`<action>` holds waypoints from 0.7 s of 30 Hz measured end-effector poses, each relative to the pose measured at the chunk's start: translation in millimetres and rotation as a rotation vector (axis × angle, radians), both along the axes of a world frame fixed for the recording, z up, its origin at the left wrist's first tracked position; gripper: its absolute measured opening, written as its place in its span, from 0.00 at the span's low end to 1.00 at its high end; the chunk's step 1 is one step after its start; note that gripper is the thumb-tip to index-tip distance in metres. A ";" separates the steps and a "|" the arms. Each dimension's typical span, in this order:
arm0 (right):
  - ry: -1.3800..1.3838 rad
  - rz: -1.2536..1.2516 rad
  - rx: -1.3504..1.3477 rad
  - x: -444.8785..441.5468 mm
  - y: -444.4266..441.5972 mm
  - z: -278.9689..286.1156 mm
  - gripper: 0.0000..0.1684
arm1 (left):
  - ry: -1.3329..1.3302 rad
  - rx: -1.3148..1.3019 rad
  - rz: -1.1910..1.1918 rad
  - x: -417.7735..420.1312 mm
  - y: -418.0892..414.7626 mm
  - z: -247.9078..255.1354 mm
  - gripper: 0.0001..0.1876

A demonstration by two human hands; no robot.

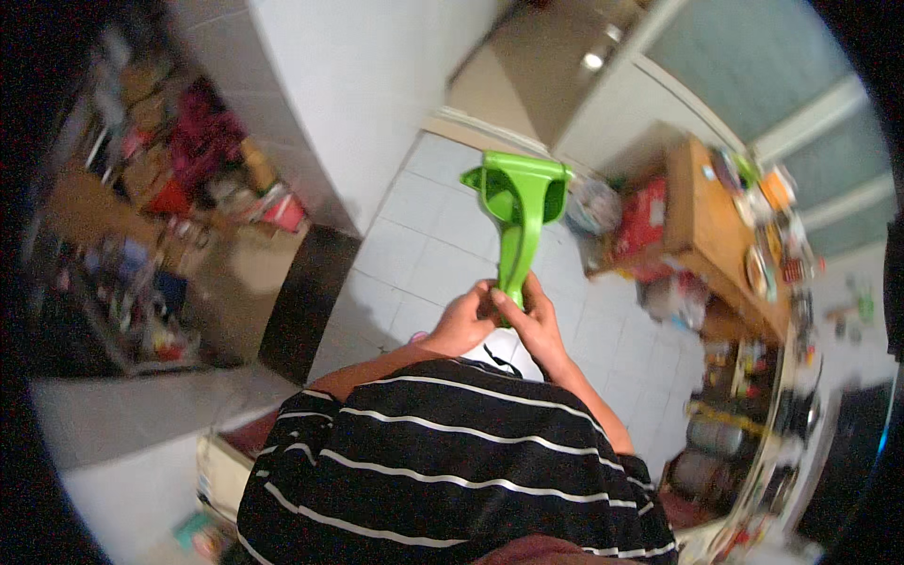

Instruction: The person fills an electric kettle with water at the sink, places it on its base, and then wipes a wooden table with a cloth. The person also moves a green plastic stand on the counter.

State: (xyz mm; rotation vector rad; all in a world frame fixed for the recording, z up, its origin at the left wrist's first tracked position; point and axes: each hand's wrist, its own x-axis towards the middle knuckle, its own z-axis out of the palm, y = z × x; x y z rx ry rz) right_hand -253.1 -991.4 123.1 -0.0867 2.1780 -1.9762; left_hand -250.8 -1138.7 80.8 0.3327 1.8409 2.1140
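A green handheld citrus squeezer point(524, 205) is held out in front of my body, above the tiled floor. Its wide head with the cup points away from me, and its handles come together near my chest. Both hands are closed around the handle end: my left hand point(466, 321) from the left side, my right hand point(535, 321) from the right, with the thumb lying on top of the handle. The fingers under the handles are partly hidden.
To the right stands a wooden table point(734, 275) with jars and dishes on top and a red box point(641, 219) beneath. A white wall corner point(339, 92) rises at the left, beside a cluttered room. A doorway opens ahead. Cluttered shelves line the lower right.
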 end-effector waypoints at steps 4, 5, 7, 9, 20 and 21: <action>-0.019 -0.143 -0.041 -0.5 7.7 -12.6 0.35 | -0.008 -0.039 -0.107 -18.4 6.9 -4.0 0.22; -0.030 -0.182 -0.079 0.3 4.9 -14.2 0.35 | -0.002 -0.105 -0.138 -23.2 5.0 -6.1 0.22; -0.047 -0.252 -0.156 1.5 2.4 -19.4 0.33 | 0.021 -0.234 -0.191 -32.4 4.7 -12.7 0.23; -0.077 -0.325 -0.213 2.4 2.3 -14.3 0.31 | 0.085 -0.223 -0.234 -41.7 7.5 -17.8 0.24; -0.218 -0.570 -0.572 0.7 17.7 -40.9 0.33 | -0.013 -0.101 -0.623 -74.8 21.5 -37.4 0.27; -0.206 -0.582 -0.595 0.6 20.0 -44.4 0.33 | -0.006 -0.114 -0.665 -78.0 22.8 -34.8 0.28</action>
